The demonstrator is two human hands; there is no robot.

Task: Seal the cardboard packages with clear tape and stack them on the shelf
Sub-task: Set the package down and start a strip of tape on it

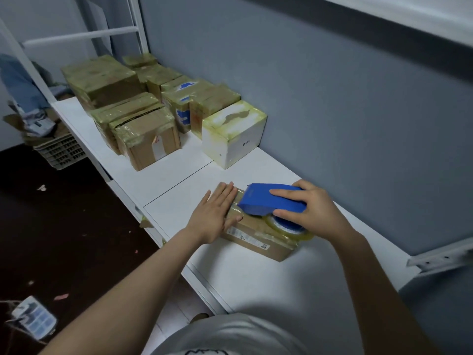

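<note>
On the near stretch of the white shelf (256, 283) I see the flat cardboard package (258, 243), its top mostly hidden under both hands. The left hand (216, 213) lies flat on its left end, fingers straight and together. The right hand (309, 208) grips the blue tape dispenser (271, 198), which rests on the package. The clear tape roll (291, 230) shows only partly beneath it. I cannot read the label on the package's near side. Farther left, taped packages (146, 134) and a white box (234, 134) stand on the shelf, the rear ones half hidden. A crate (61, 151) on the floor is blurred.
</note>
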